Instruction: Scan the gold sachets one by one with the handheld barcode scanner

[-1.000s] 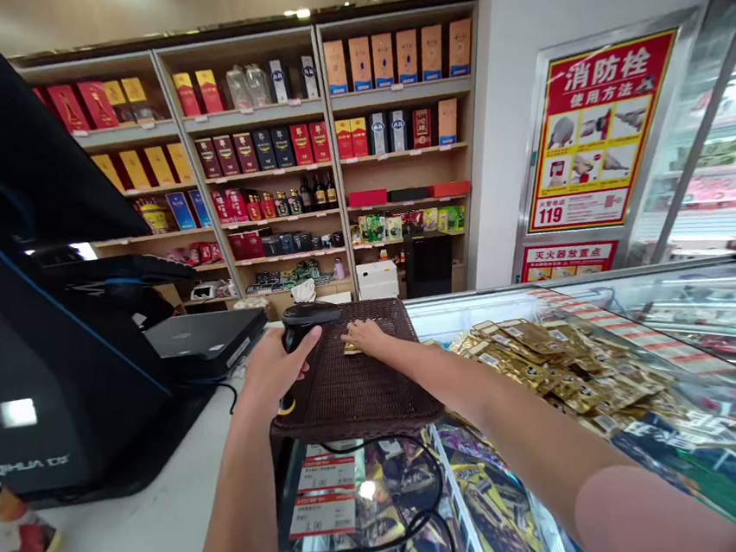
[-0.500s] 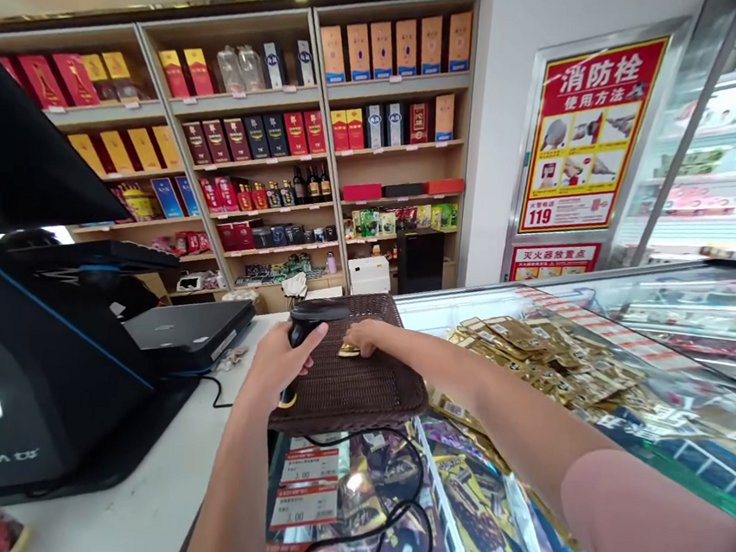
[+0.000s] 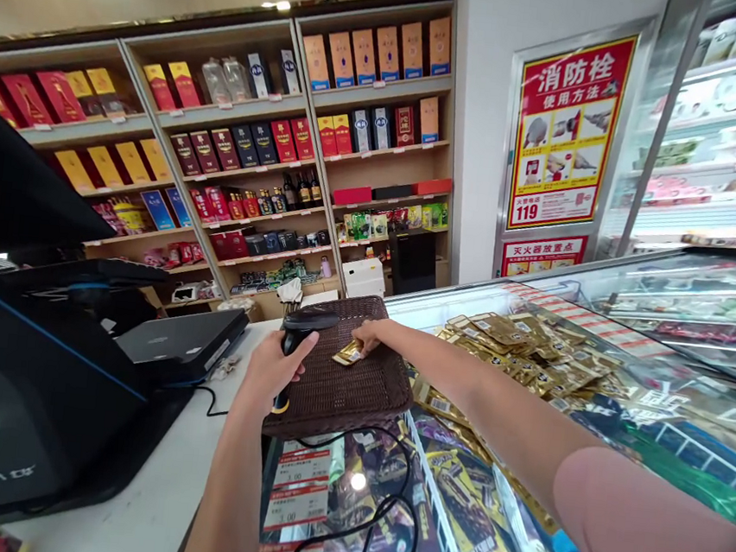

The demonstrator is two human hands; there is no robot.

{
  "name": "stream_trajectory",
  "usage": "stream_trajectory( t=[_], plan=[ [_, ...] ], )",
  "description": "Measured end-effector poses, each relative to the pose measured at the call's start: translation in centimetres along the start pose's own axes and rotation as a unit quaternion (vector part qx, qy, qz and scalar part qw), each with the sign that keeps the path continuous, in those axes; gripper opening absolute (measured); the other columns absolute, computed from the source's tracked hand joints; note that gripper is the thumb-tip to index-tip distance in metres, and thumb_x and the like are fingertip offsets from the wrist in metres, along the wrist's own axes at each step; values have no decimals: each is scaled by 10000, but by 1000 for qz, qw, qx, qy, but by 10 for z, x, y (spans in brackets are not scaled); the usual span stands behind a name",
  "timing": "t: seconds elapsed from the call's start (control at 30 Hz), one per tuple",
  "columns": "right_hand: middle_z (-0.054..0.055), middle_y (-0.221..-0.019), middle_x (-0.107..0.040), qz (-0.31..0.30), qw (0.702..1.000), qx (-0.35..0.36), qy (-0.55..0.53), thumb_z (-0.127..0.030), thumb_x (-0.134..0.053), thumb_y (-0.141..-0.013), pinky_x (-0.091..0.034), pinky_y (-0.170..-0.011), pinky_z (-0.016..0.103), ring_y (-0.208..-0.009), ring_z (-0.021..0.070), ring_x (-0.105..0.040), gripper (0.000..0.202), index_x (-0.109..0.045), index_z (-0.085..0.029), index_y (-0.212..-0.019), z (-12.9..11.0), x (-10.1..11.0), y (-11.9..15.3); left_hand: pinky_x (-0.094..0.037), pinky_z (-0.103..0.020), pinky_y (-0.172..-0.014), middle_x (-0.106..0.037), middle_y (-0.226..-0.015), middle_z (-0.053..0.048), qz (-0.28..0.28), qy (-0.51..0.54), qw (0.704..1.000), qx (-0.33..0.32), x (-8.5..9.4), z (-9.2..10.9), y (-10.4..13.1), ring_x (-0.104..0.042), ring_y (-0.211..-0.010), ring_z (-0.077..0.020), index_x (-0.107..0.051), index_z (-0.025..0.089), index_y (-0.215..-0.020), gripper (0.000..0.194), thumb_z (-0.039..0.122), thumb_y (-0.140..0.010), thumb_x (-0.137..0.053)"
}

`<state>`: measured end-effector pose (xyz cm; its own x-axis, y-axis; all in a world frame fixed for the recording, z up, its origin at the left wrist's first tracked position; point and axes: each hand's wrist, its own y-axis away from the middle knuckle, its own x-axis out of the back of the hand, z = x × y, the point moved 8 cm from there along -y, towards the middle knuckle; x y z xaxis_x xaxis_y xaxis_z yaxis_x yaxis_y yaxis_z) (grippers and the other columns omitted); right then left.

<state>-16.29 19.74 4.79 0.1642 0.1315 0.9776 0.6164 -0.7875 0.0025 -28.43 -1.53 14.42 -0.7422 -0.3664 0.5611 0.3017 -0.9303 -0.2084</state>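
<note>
My left hand is wrapped round the handle of a black barcode scanner, its head pointing right over the basket. A gold foil packet is pinched in the fingers of my right hand, low over the floor of a dark brown wicker basket. Part of the packet is covered by those fingers. On the freezer's glass, right of the basket, lies a pile of similar gold packets. The scanner's black cable loops across the glass nearer me.
A dark checkout machine stands at left on the white counter, beside a flat black device. Under the glass are price labels and packaged frozen goods. Shelves of boxes line the back wall, with a red poster at right.
The gold packet has been turned and drawn slightly so more of its face shows in the basket. My left hand still holds the scanner. The view has shifted a little.
</note>
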Motion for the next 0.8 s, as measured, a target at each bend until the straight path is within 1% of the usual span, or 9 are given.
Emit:
stream_trajectory(
  t=[0.1, 0.2, 0.3, 0.37, 0.47, 0.53, 0.6, 0.7, 0.8],
  plan=[
    [103, -1110, -676, -44, 997, 51, 23, -270, -909, -530, -484, -749, 253, -959, 248, -619, 585, -675, -134, -1049, -4, -5, 1, -465, -253, -488, -603, -611, 5, -8, 8, 1000, -4, -3, 0, 0, -615, -570, -176, -572, 199, -858, 566, 726, -669, -656],
    [134, -1200, -642, -33, 995, 84, 44, -266, -891, -574, -470, -821, 264, -1098, 283, -580, 514, -682, -138, -1027, -12, -1, 3, -459, -251, -486, -607, -621, 8, -12, 14, 1000, -9, -1, 0, -1, -610, -563, -169, -571, 199, -879, 564, 721, -681, -651],
    [115, -1153, -674, -1, 996, 83, 22, -304, -753, -771, -470, -806, 264, -1061, 261, -619, 298, -690, -167, -1028, -19, 7, 14, -467, -260, -491, -603, -612, 5, 5, 7, 1000, -4, 4, 1, -2, -608, -565, -175, -564, 197, -868, 562, 722, -686, -644],
    [118, -1173, -675, 41, 997, 58, -9, -354, -592, -905, -471, -775, 264, -1057, 254, -629, 281, -661, -184, -1119, -20, 17, 31, -472, -267, -495, -605, -612, 2, 15, 0, 1000, -6, 6, 2, -3, -613, -569, -183, -563, 198, -864, 560, 725, -689, -636],
    [139, -1124, -690, 102, 987, -18, -121, -419, -469, -967, -467, -681, 249, -962, 244, -657, 343, -640, -157, -1108, -10, 31, 71, -477, -281, -499, -612, -634, -8, 22, -18, 999, -24, -2, 8, -1, -623, -565, -194, -572, 203, -846, 544, 725, -699, -622],
    [121, -1001, -710, 114, 963, -69, -236, -421, -477, -962, -452, -596, 230, -784, 201, -671, 327, -638, -143, -1026, 3, 33, 106, -475, -284, -504, -613, -661, -15, 16, -40, 998, -54, -13, 17, 3, -626, -555, -193, -571, 209, -802, 515, 714, -715, -611],
    [84, -884, -703, 115, 937, -99, -315, -405, -489, -957, -434, -538, 217, -637, 157, -642, 293, -623, -144, -974, 18, 33, 143, -477, -283, -515, -622, -728, -24, 1, -60, 993, -99, -29, 29, 9, -626, -551, -182, -569, 211, -768, 486, 696, -738, -600],
    [43, -774, -657, 157, 913, -137, -350, -423, -527, -932, -411, -496, 211, -561, 132, -593, 284, -604, -152, -899, 46, 39, 199, -488, -280, -538, -621, -838, -35, -35, -75, 986, -147, -53, 50, 21, -627, -561, -166, -577, 207, -764, 465, 671, -767, -589],
    [20, -725, -599, 187, 892, -158, -380, -439, -530, -922, -417, -488, 211, -571, 131, -563, 298, -604, -157, -860, 71, 45, 243, -495, -276, -540, -600, -865, -35, -71, -81, 980, -170, -73, 69, 32, -628, -577, -162, -599, 198, -809, 462, 659, -792, -572]
  ],
)
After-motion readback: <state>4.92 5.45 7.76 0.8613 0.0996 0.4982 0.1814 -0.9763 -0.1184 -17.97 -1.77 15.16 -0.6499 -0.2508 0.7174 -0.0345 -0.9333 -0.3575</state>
